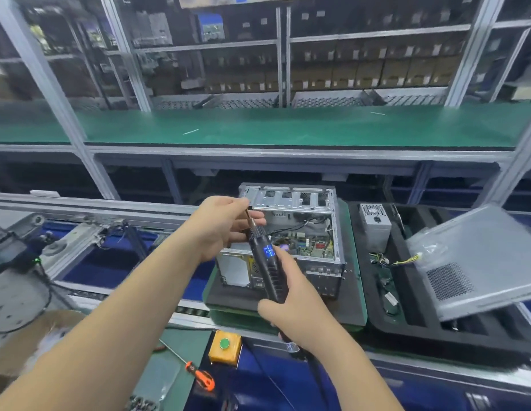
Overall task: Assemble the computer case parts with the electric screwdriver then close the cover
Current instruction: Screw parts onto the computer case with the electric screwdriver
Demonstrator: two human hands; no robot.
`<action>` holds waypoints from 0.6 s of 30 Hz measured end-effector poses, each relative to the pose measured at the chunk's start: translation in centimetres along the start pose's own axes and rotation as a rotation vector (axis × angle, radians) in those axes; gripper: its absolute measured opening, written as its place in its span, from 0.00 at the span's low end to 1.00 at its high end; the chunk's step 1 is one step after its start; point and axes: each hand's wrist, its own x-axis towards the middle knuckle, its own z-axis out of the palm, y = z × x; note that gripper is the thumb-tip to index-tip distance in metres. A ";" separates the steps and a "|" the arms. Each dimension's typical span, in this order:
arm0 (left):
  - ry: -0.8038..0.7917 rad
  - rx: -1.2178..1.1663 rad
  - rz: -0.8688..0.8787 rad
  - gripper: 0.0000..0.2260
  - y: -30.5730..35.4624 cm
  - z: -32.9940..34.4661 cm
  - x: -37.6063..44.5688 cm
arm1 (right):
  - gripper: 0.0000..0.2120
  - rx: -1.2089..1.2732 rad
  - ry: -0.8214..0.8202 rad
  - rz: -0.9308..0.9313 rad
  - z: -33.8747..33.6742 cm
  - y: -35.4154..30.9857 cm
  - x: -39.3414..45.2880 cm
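Head view: electric screwdriver [268, 271] in both grips.

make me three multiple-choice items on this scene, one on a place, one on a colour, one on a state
1. Where does the side cover lie?
A. right of the computer case
B. left of it
C. on top of it

2. What colour is the round button on the yellow box?
A. red
B. green
C. blue

3. How is the electric screwdriver held?
A. lying on the bench
B. by one hand
C. by both hands

Answers: 1 A, it leans over the black tray at right. 2 B, green shows. 3 C, right hand grips the body, left hand pinches the bit.
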 end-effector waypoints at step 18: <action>-0.135 0.363 -0.195 0.12 -1.7 -6.5 5.4 | 0.45 -0.110 -0.026 0.097 3.3 1.3 1.6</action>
